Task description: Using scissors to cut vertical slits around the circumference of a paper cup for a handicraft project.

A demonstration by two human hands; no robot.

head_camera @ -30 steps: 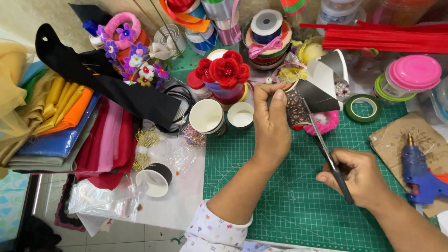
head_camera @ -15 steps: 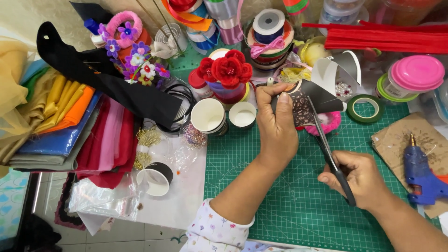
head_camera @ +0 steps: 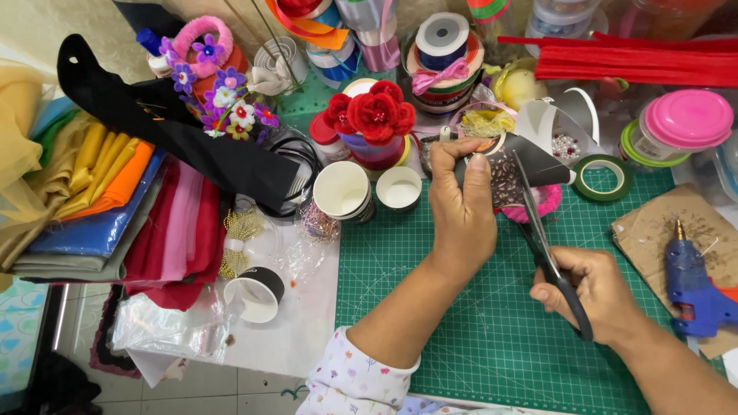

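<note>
Left hand (head_camera: 461,211) pinches dark patterned paper piece (head_camera: 511,173) above green cutting mat (head_camera: 461,323) — fingers closed on it. Right hand (head_camera: 592,288) grips black scissors (head_camera: 542,238), blades at the paper's edge.

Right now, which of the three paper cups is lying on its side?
The black-walled paper cup by the clear plastic bag, mouth facing the camera; the other two cups stand upright.

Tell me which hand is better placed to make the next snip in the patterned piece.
Right. The right hand already holds the scissors, their blades reaching up to the patterned piece. The left hand is busy pinching that piece above the green cutting mat, so it likely best serves as the steadying grip.
</note>
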